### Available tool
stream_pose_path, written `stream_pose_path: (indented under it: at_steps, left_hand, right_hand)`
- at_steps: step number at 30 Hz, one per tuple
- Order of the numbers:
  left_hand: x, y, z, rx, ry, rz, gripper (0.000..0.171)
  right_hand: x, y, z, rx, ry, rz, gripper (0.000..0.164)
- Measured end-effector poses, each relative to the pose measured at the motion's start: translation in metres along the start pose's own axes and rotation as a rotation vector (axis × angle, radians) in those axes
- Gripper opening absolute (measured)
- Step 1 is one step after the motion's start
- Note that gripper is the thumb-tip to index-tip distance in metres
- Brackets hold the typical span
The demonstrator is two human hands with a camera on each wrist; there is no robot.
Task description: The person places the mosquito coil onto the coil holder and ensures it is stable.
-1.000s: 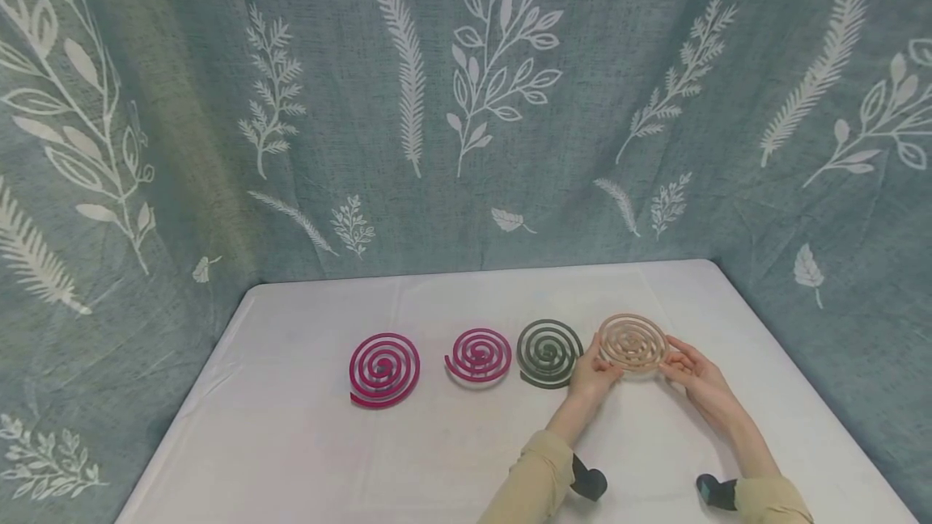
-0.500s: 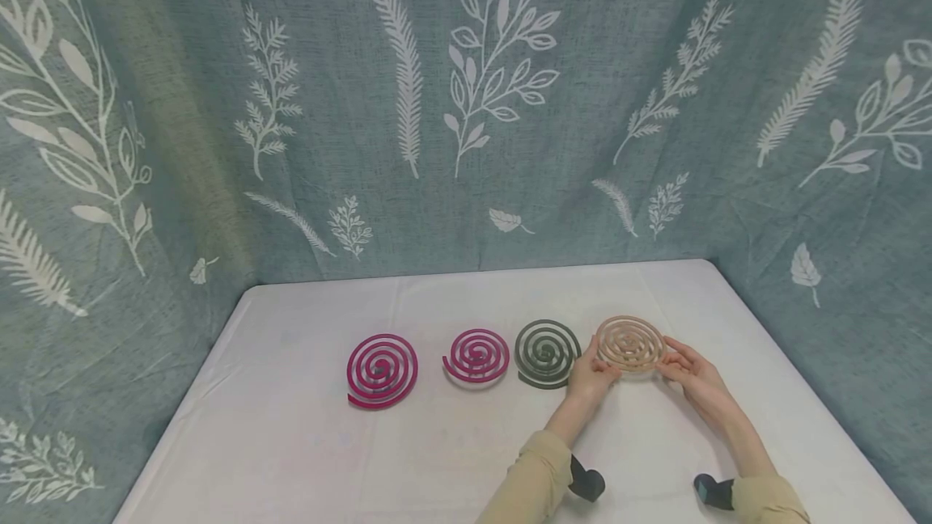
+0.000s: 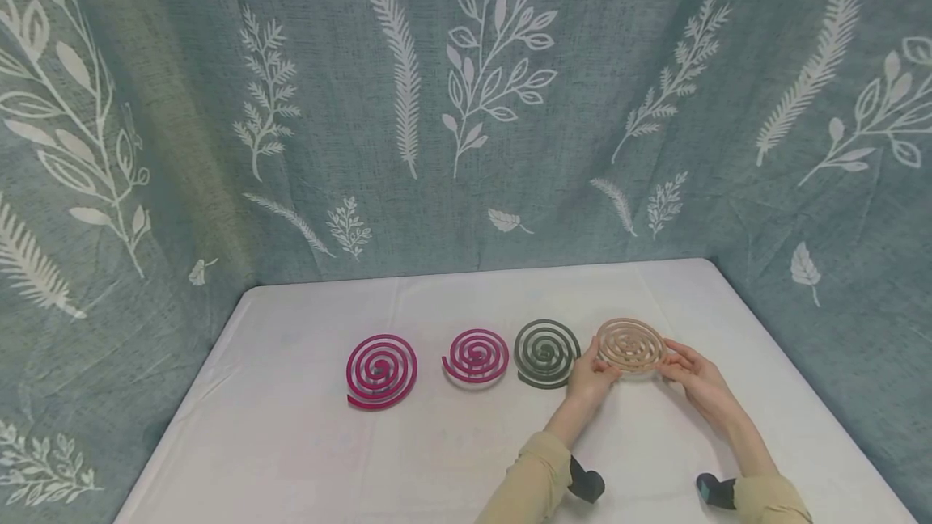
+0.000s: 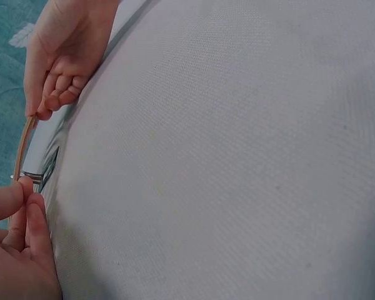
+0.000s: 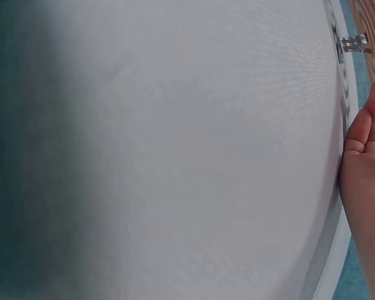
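A tan mosquito coil [image 3: 632,344] lies nearly flat between both hands at the right of the table. My left hand [image 3: 591,378] pinches its left edge between thumb and fingers, close beside the green mosquito coil [image 3: 546,352]. At the opposite edge, my right hand [image 3: 693,377] holds the rim with its fingertips. Seen edge-on in the left wrist view, the tan coil is a thin strip [image 4: 23,147] raised off the cloth. Beneath it a small metal stand [image 5: 355,43] shows in the right wrist view.
Two magenta mosquito coils, one at the left [image 3: 380,369] and one in the middle [image 3: 476,354], form a row with the green one. They rest on a table with a white cloth [image 3: 291,443]. A teal leaf-patterned curtain [image 3: 328,120] hangs behind and at the sides.
The far edge of the tan coil has sunk very slightly. Both hands keep their hold with hardly any movement. The head view has shifted a little.
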State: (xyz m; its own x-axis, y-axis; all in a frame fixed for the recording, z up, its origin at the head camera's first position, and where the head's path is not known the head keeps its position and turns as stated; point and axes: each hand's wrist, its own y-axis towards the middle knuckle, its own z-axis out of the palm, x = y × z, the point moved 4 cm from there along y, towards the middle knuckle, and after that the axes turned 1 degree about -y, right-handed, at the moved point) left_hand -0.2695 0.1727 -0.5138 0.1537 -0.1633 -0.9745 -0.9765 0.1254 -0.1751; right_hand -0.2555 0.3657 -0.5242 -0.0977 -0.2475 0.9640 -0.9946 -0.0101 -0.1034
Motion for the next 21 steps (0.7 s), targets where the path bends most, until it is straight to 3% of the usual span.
stream_pose_path:
  at_steps: [21]
  left_hand:
    - [-0.0029,-0.0017,-0.0009,0.009,-0.004,-0.003,0.069]
  right_hand:
    - [-0.0004,0.0006,-0.0003,-0.013,-0.008,0.034,0.071]
